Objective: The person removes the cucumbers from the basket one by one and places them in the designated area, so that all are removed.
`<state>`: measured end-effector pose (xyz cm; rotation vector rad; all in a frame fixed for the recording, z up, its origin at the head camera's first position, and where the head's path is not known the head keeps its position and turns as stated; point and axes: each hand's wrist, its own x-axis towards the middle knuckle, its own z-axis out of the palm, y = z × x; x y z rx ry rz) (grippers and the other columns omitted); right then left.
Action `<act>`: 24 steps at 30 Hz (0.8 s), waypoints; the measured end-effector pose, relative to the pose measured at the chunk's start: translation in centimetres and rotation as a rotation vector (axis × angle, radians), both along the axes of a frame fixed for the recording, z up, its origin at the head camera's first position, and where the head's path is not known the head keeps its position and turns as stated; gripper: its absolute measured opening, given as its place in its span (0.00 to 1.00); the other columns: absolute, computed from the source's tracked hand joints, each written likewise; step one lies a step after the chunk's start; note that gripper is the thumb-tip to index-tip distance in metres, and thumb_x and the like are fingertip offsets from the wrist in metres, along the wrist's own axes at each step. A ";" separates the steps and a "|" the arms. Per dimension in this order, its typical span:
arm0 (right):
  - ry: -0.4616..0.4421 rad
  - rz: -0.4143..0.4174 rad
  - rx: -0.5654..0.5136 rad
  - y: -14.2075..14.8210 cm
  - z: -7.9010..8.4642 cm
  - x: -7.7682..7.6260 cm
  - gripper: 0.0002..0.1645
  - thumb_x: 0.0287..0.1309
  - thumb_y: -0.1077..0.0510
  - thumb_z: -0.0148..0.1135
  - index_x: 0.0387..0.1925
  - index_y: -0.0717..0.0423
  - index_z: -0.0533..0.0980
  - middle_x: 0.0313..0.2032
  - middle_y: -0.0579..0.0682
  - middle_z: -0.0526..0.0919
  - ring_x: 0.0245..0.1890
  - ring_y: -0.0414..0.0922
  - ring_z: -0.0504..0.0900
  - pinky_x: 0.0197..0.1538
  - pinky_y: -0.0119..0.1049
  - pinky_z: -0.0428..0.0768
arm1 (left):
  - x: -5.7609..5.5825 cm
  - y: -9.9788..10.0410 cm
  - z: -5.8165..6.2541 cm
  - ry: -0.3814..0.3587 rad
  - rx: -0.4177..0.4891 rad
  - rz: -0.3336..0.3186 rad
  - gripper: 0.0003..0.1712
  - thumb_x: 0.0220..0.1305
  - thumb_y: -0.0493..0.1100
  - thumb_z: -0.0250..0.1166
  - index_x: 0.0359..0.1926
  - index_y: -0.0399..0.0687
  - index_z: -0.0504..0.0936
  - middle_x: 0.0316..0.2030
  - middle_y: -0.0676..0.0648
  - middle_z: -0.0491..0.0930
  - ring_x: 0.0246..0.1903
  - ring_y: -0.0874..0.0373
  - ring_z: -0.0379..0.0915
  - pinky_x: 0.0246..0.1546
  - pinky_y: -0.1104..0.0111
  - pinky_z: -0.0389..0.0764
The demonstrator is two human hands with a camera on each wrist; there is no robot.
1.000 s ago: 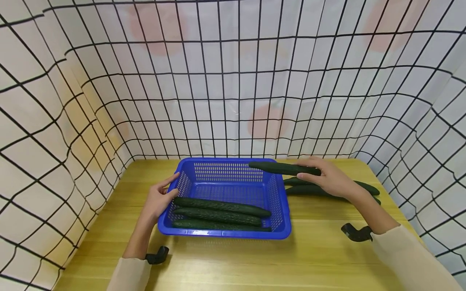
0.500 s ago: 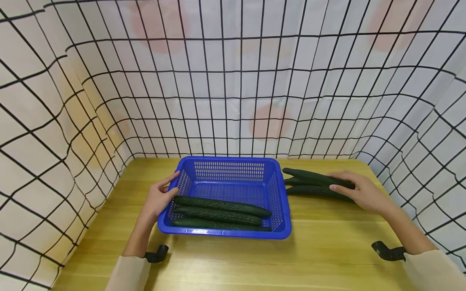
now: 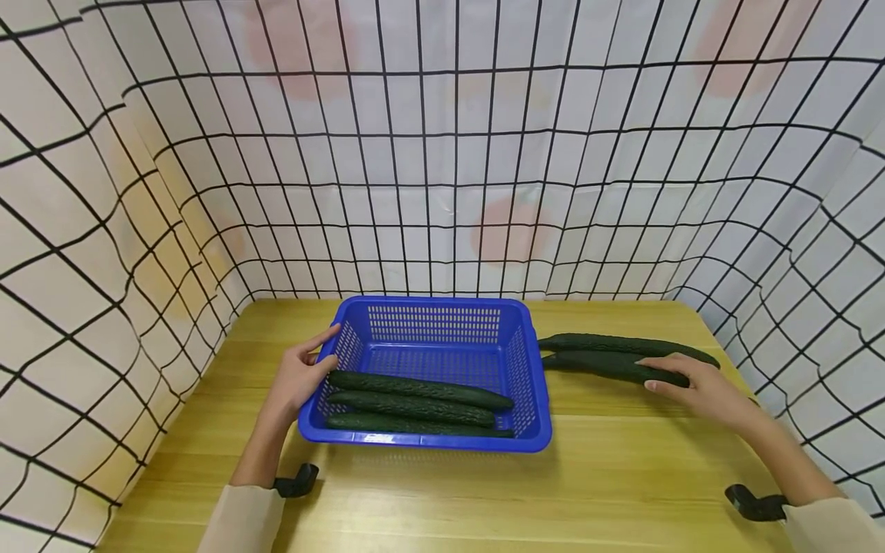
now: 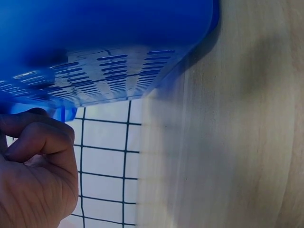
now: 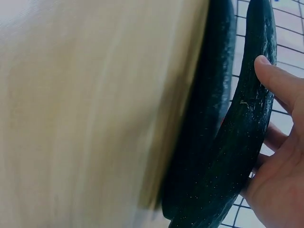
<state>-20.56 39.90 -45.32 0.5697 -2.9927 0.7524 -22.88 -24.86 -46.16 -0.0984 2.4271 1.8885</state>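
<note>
basket on table | three cucumbers inside, front | other cucumbers right

White, black-gridded sheeting with pale red and yellow blotches is enclosing a yellow, wood-grained tabletop on three sides, forming a screened-off work booth; what building is housing it, I cannot tell.

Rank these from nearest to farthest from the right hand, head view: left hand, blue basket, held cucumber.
1. Held cucumber: in the right hand.
2. Blue basket: left of that cucumber.
3. Left hand: farthest left, at the basket's left rim.
</note>
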 end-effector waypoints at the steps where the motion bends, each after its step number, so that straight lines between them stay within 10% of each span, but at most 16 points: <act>1: 0.018 0.006 0.009 0.0 -0.3 -0.1 0.27 0.69 0.51 0.65 0.66 0.55 0.77 0.61 0.66 0.77 0.58 0.69 0.77 0.51 0.67 0.78 | 0.0 0.0 0.0 0.002 -0.003 -0.001 0.37 0.67 0.39 0.62 0.75 0.66 0.71 0.34 0.40 0.86 0.27 0.53 0.85 0.28 0.57 0.89; 24: 0.150 -0.015 0.129 -1.6 -3.7 0.0 0.26 0.67 0.50 0.67 0.63 0.52 0.80 0.55 0.62 0.81 0.54 0.63 0.76 0.51 0.65 0.76 | 0.2 0.0 -0.2 0.034 0.010 -0.038 0.36 0.69 0.39 0.61 0.76 0.66 0.69 0.47 0.28 0.85 0.26 0.54 0.85 0.27 0.59 0.88</act>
